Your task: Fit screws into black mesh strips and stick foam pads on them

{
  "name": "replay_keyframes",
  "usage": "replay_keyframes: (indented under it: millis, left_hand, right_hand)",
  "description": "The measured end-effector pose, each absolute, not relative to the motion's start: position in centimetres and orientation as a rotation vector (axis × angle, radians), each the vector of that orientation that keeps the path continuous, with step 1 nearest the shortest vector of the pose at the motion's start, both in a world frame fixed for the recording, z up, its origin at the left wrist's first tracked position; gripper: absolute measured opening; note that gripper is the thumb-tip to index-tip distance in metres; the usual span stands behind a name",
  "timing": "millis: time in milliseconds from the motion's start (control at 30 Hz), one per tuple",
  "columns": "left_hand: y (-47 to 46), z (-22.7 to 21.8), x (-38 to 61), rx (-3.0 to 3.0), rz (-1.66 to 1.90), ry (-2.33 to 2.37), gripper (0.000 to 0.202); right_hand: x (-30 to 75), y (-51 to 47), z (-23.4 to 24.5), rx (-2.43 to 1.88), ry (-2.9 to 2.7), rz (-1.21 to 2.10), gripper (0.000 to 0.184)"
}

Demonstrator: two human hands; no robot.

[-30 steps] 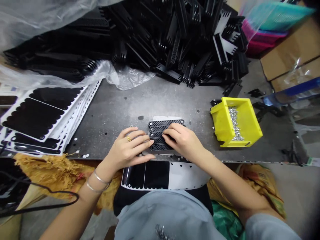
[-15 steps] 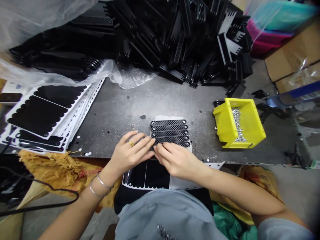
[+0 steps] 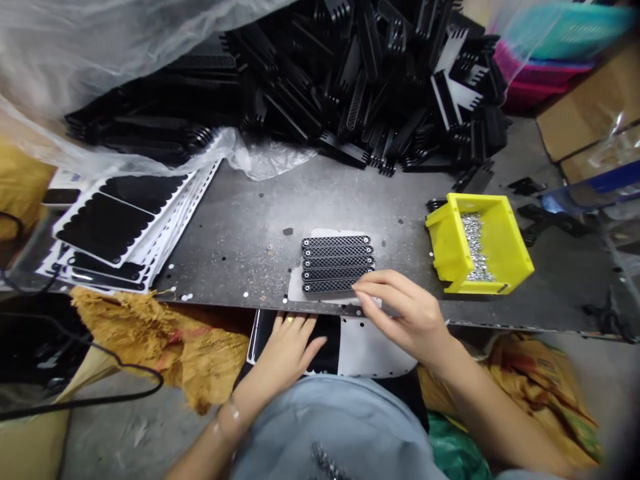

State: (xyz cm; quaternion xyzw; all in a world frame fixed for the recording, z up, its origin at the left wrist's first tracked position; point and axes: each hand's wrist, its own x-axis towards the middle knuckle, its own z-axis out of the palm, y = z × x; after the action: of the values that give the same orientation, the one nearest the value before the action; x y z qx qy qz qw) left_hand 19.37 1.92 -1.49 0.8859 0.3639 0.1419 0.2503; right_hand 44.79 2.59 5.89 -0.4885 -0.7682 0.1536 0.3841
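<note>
Several black patterned strips [image 3: 336,263] lie side by side on a pale sheet [image 3: 296,288] near the table's front edge, with a small ring-like spot at their ends. My right hand [image 3: 407,313] is at the right end of the nearest strip, its thumb and fingers pinched together; the fingertips cover that end, and whatever is between them is hidden. Below the table edge, my left hand [image 3: 289,347] lies flat with fingers stretched out on a black-and-white sticker sheet [image 3: 375,347] over my lap. It holds nothing.
A yellow bin [image 3: 515,260] with small silvery metal pieces stands at the right. Black comb-ended plastic parts [image 3: 350,87] are heaped at the back, partly under clear plastic film [image 3: 260,157]. A stack of sticker sheets [image 3: 110,220] lies at the left.
My left hand has left the strips and come down onto the sheet on my lap, opening out. My right hand has shifted rightward to the nearest strip's right end.
</note>
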Motion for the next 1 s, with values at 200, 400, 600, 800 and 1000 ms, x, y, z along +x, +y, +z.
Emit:
replay_keyframes:
  millis: [200,400,600,800,1000]
  left_hand:
    - [1.6,-0.3,19.8,2.252,0.403,0.923,0.026]
    - [1.4,3.8,20.4,2.272,0.488,0.797,0.024]
    - [1.9,1.9,19.9,2.306,0.414,0.875,0.014]
    - [2.5,3.0,22.3,2.228,0.524,0.877,0.013]
    - [1.7,1.5,26.7,2.265,0.772,0.913,0.023]
  right_hand:
    - [45.6,-2.8,4.7,-1.348,-2.08,0.51,0.023]
    - [44.7,-4.5,4.7,-1.393,-2.039,0.242,0.031]
    - [45.3,-5.5,4.3,-1.417,-2.149,0.288,0.026]
    - [45.0,-5.0,3.4,-1.487,-2.042,0.131,0.023]
    - [46.0,-5.4,3.3,-1.361,-2.026,0.006,0.027]
